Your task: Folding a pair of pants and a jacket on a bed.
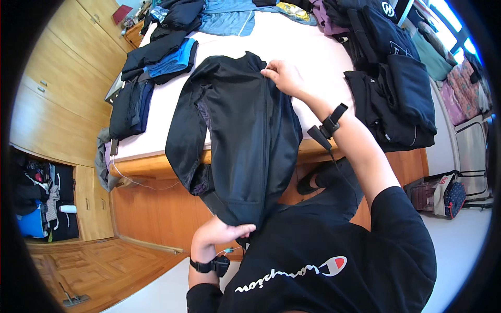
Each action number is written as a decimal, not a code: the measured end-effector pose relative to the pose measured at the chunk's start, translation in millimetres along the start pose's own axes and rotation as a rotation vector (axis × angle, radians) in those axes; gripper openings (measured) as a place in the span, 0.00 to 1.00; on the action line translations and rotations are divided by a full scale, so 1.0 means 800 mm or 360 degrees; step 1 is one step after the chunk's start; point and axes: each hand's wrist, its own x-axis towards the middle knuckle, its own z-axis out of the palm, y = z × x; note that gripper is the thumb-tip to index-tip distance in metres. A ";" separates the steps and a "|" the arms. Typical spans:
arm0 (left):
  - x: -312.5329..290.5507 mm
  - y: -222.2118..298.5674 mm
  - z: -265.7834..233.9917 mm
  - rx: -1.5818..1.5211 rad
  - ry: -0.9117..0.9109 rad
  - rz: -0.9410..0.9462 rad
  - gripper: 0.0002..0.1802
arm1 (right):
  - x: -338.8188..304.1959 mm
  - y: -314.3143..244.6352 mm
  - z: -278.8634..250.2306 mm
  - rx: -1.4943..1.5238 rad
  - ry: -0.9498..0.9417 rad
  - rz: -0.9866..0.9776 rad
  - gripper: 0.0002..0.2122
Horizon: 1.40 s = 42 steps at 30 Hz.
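A black jacket [237,135] hangs stretched between my two hands, over the near edge of the bed. My right hand [282,75] is closed in a pinch on its upper edge, by the collar. Down at the hem, my left hand [229,233] grips the lower edge with the thumb on top. A long straight seam or zip line runs from one hand to the other. One sleeve curves out on the left, and dark patterned lining shows at its opening. The other side of the jacket hangs folded behind the seam.
Folded dark clothes [130,109] and a blue garment [175,60] lie on the bed's left side. Black clothes [391,99] are piled at its right edge. A wooden cabinet [68,88] stands left; a clear bag [430,195] sits right. A thin white cable [141,180] hangs near the bed frame.
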 end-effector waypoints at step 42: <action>0.162 0.238 -0.095 0.1490 0.1190 0.1569 0.73 | -0.085 -0.159 -0.063 0.0468 0.0638 -0.1132 0.07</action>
